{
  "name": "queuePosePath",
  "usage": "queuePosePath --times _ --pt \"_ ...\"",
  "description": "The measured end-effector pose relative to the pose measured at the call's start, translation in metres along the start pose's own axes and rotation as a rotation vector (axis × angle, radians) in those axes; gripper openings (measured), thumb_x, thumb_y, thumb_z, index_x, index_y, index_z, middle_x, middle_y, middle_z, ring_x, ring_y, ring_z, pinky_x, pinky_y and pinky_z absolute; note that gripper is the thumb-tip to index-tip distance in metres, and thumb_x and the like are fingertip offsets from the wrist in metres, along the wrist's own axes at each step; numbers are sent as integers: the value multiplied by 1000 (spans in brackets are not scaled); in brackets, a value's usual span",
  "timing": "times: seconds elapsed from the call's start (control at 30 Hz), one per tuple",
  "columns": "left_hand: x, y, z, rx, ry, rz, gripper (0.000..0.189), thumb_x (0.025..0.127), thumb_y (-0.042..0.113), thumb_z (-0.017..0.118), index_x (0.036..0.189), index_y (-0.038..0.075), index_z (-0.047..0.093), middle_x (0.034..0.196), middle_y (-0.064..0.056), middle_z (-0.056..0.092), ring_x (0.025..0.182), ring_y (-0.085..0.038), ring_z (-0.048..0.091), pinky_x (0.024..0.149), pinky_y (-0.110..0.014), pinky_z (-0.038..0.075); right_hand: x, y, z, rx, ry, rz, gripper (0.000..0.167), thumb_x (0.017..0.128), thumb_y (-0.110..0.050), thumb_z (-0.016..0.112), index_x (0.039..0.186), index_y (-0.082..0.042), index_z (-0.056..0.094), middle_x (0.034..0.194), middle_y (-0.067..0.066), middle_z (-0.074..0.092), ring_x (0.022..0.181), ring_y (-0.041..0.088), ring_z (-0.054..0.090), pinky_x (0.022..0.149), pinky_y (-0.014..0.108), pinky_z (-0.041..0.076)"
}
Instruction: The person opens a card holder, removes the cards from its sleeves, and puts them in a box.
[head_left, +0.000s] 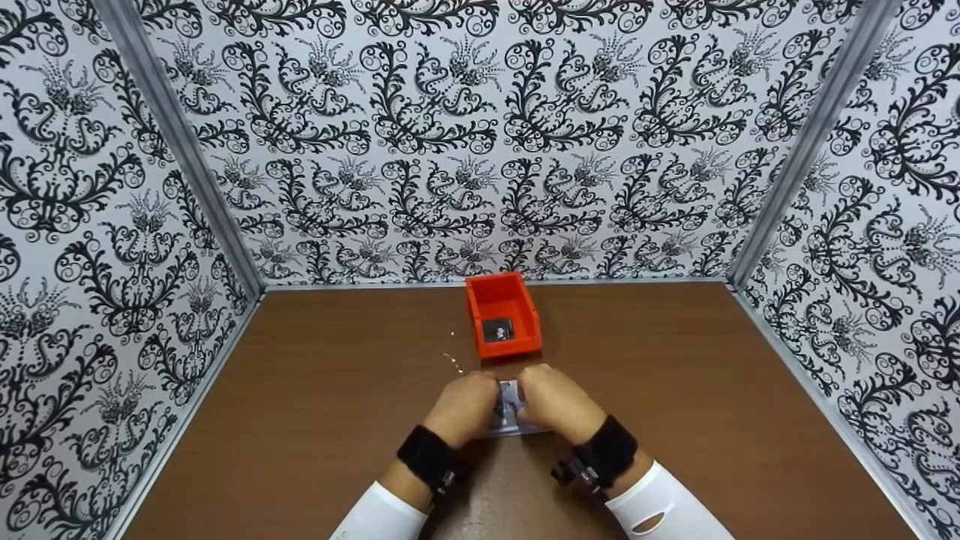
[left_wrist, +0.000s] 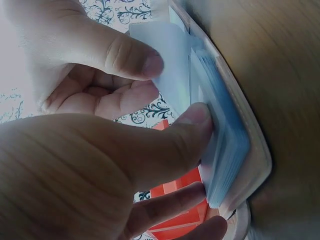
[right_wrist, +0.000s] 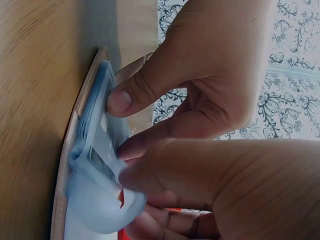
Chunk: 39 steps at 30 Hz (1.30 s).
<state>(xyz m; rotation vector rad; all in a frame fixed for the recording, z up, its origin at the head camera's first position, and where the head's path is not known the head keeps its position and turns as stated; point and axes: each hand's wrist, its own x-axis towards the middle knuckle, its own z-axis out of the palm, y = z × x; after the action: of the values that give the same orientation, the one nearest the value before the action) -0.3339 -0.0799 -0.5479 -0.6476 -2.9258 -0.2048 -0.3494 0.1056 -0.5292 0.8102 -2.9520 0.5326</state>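
Note:
A wallet-style card holder (head_left: 510, 431) with a pale brown cover lies spread on the table between both hands. Its clear bluish plastic sleeves (left_wrist: 227, 150) form a thick stack on one side. My left hand (head_left: 466, 405) grips this stack, thumb flat on the top sleeve and fingers at its outer edge. One clear sleeve page (right_wrist: 102, 205) stands lifted and bent away from the stack. The thumb and fingers of my right hand (head_left: 561, 401) pinch that page near its edge. In the head view the hands cover most of the holder.
Just beyond the hands stands an orange-red open bin (head_left: 531, 315), with a dark card with white lettering (head_left: 496, 330) inside. Patterned wall panels (head_left: 465, 150) enclose the brown wooden table (head_left: 337, 360) at the back and sides. Black bands (head_left: 431, 457) circle both wrists.

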Motion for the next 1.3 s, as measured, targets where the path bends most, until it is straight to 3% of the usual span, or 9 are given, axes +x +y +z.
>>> queuePosePath --times 0.2,0.37,0.53,0.77,0.9,1.13,1.3 --pt "-1 -1 1 -45 16 -25 13 89 0 77 96 10 76 101 -6 79 86 -28 78 77 -47 66 -1 -1 -2 5 46 71 35 80 9 75 64 -16 56 65 -7 42 59 18 41 52 36 33" --pt "-1 -1 1 -67 9 -39 13 87 0 79 93 11 74 99 -5 78 81 -25 74 75 -46 64 -1 4 -5 -10 88 113 29 82 11 71 70 -13 61 66 -1 53 61 21 50 54 40 41" --pt "-1 -2 0 -72 20 -30 16 83 3 84 91 11 73 95 -3 76 75 -22 69 72 -44 63 0 11 -10 -19 57 141 19 81 10 73 85 -8 68 75 8 67 68 23 58 61 43 49" --pt "-2 0 0 -68 41 -30 17 82 5 87 92 11 74 93 -3 76 75 -25 71 71 -47 63 2 24 -11 -56 -17 212 20 79 10 77 89 -5 69 81 9 69 72 23 59 63 42 53" --pt "-2 1 0 -57 46 -31 13 85 1 82 94 9 76 95 -4 76 77 -27 74 72 -47 65 4 31 -7 -44 -57 236 21 77 10 77 87 -6 68 80 8 67 72 23 57 63 40 53" --pt "-1 1 0 -16 34 -59 11 83 3 84 93 6 83 108 -8 75 99 -31 76 83 -49 67 4 35 -5 -25 -71 261 21 74 8 77 77 -9 66 74 5 61 67 23 54 56 35 48" --pt "0 0 0 -37 20 -78 17 78 10 91 92 7 83 105 -8 75 95 -31 76 84 -49 66 5 29 -10 -39 -25 254 23 80 5 75 68 -11 64 69 0 55 64 21 49 56 35 42"
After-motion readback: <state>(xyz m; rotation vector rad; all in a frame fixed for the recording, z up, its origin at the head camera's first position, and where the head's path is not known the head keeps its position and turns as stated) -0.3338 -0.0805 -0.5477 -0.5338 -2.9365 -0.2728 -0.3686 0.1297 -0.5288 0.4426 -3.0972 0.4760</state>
